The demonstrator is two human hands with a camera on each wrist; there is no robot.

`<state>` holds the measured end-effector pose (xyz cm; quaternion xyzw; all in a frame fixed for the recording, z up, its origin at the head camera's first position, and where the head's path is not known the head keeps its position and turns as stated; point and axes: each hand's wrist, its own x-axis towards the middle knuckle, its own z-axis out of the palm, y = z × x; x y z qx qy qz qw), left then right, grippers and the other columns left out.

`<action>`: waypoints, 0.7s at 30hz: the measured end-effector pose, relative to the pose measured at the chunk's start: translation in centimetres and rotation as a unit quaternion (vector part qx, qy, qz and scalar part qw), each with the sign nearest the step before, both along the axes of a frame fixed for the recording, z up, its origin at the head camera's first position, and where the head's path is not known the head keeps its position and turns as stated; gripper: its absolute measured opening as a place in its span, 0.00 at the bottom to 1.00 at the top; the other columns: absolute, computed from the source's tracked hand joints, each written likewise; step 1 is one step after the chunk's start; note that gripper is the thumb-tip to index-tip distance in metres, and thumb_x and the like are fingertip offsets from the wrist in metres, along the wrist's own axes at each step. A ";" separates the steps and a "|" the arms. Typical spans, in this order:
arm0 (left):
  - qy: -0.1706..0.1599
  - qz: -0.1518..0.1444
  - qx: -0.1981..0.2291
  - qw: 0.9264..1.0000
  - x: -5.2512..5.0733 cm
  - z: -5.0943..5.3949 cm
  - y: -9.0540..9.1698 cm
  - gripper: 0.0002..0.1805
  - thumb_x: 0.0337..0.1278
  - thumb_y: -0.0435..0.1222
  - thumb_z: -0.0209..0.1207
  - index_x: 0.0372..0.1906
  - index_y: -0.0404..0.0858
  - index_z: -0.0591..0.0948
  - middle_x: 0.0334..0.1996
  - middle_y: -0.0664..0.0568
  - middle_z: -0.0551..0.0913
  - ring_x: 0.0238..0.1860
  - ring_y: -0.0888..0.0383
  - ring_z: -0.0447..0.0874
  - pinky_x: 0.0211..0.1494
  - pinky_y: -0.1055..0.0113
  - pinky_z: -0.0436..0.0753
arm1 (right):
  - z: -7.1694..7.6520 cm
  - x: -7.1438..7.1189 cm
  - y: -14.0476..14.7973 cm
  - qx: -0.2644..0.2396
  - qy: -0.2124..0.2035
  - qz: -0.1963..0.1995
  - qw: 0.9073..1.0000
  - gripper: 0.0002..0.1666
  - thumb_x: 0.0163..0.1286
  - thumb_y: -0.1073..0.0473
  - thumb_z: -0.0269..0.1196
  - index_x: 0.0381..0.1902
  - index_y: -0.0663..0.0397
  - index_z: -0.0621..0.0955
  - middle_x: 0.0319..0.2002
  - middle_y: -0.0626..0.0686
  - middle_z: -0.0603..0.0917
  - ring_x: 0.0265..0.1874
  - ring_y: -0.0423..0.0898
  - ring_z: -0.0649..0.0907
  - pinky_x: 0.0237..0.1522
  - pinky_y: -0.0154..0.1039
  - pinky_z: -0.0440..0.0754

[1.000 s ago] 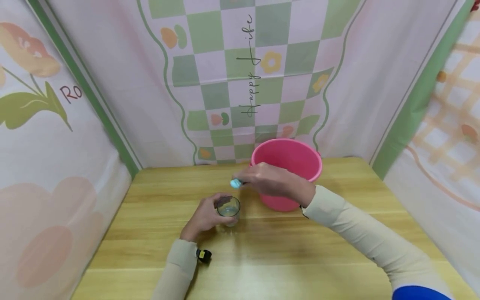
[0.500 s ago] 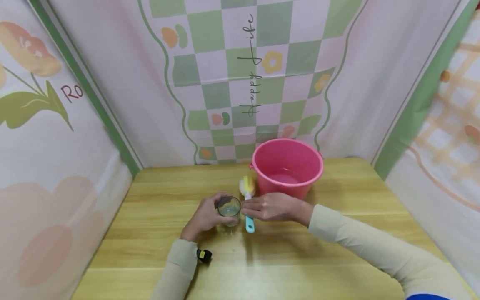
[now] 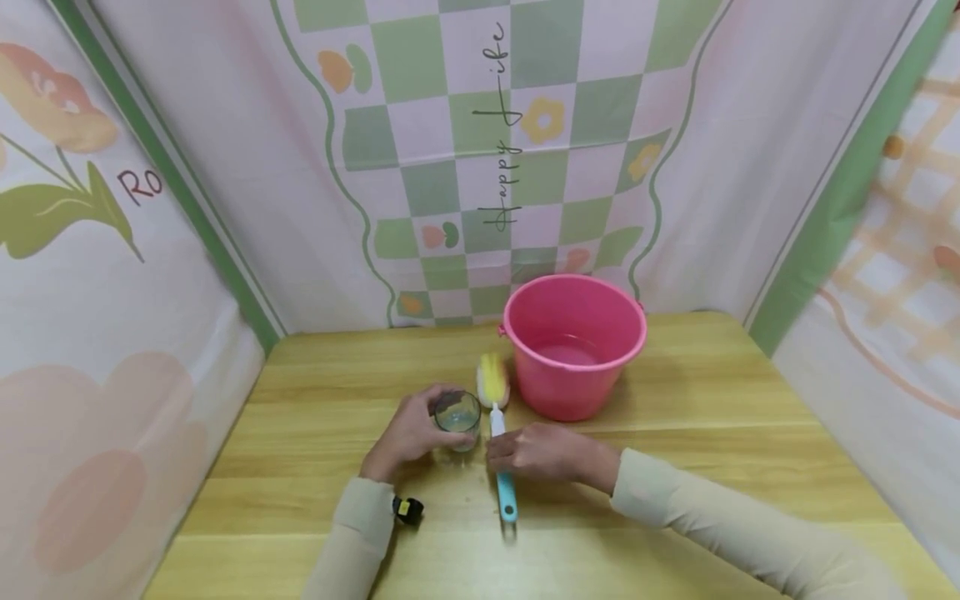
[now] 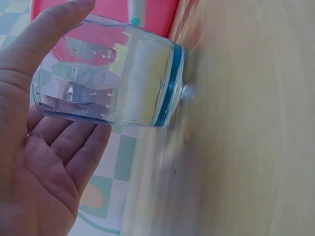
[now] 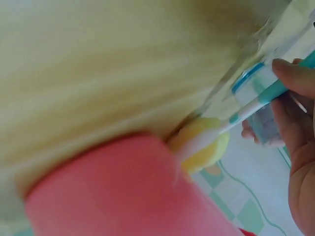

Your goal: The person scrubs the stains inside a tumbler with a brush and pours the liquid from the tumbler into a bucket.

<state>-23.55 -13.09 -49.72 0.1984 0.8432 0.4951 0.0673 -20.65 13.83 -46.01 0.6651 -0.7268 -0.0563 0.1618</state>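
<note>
My left hand (image 3: 412, 429) grips a clear drinking glass (image 3: 459, 419), thumb on one side and fingers on the other. Water drops cling to the glass wall, and its base is close to the tabletop in the left wrist view. My right hand (image 3: 542, 454) pinches the white and turquoise handle of a cup brush (image 3: 507, 498), just right of the glass. The brush's yellow and white sponge head (image 5: 199, 142) points to the back, between glass and bucket. Whether the brush touches the table I cannot tell. Behind my right hand stands a pink bucket (image 3: 566, 387).
The wooden table (image 3: 315, 383) carries everything and ends at the patterned curtain (image 3: 480, 183) behind. Curtains also close off both sides. A few wet drops lie on the table near the glass. A black wrist device (image 3: 408, 511) sits at my left cuff.
My right hand has brought the cup brush out of the bucket, to the left and toward me, down beside the glass. My left hand and the glass have stayed in place.
</note>
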 end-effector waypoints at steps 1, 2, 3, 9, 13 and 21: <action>0.001 0.000 0.001 1.000 0.0 0.0 0.0 0.42 0.40 0.42 0.85 0.66 0.47 0.81 0.59 0.53 0.87 0.56 0.54 0.87 0.63 0.55 0.85 | -0.2 0.1 -0.1 -0.003 -0.015 -0.006 1.000 0.19 0.63 0.68 0.70 0.50 0.48 0.88 0.51 0.45 0.91 0.53 0.41 0.89 0.54 0.28 0.85; 0.003 0.000 0.001 1.000 0.0 -0.1 0.0 0.42 0.40 0.42 0.85 0.66 0.47 0.81 0.59 0.53 0.87 0.55 0.55 0.87 0.62 0.55 0.86 | -0.4 0.3 -0.2 -0.006 -0.029 -0.015 0.999 0.19 0.62 0.69 0.70 0.49 0.47 0.88 0.50 0.46 0.91 0.52 0.40 0.90 0.53 0.28 0.85; 0.005 0.000 0.002 1.000 0.0 -0.1 0.0 0.42 0.39 0.42 0.86 0.66 0.46 0.81 0.58 0.53 0.87 0.55 0.55 0.87 0.62 0.56 0.86 | -0.5 0.5 -0.3 -0.008 -0.043 -0.025 0.999 0.19 0.60 0.69 0.70 0.48 0.47 0.88 0.50 0.46 0.91 0.51 0.40 0.90 0.52 0.28 0.86; 0.011 -0.002 0.001 1.000 -0.2 -0.3 0.0 0.43 0.39 0.44 0.86 0.66 0.46 0.81 0.57 0.53 0.88 0.53 0.56 0.87 0.59 0.57 0.86 | -1.6 1.3 -0.5 -0.032 -0.109 -0.073 0.991 0.16 0.64 0.70 0.68 0.47 0.48 0.89 0.49 0.45 0.91 0.49 0.40 0.90 0.48 0.25 0.86; 0.002 0.000 0.005 1.000 -0.1 -0.2 0.0 0.43 0.39 0.44 0.86 0.66 0.45 0.81 0.57 0.51 0.88 0.53 0.55 0.87 0.59 0.56 0.86 | -2.1 1.6 -0.3 -0.054 -0.144 -0.075 0.985 0.17 0.63 0.72 0.67 0.46 0.49 0.89 0.47 0.44 0.91 0.48 0.39 0.90 0.49 0.23 0.84; -0.011 0.007 -0.003 1.000 0.1 0.2 0.1 0.43 0.39 0.43 0.86 0.66 0.48 0.81 0.57 0.53 0.88 0.55 0.55 0.86 0.64 0.54 0.84 | -1.3 2.5 0.4 -0.109 -0.205 -0.152 0.961 0.17 0.71 0.68 0.65 0.56 0.57 0.87 0.57 0.56 0.90 0.57 0.50 0.89 0.57 0.40 0.88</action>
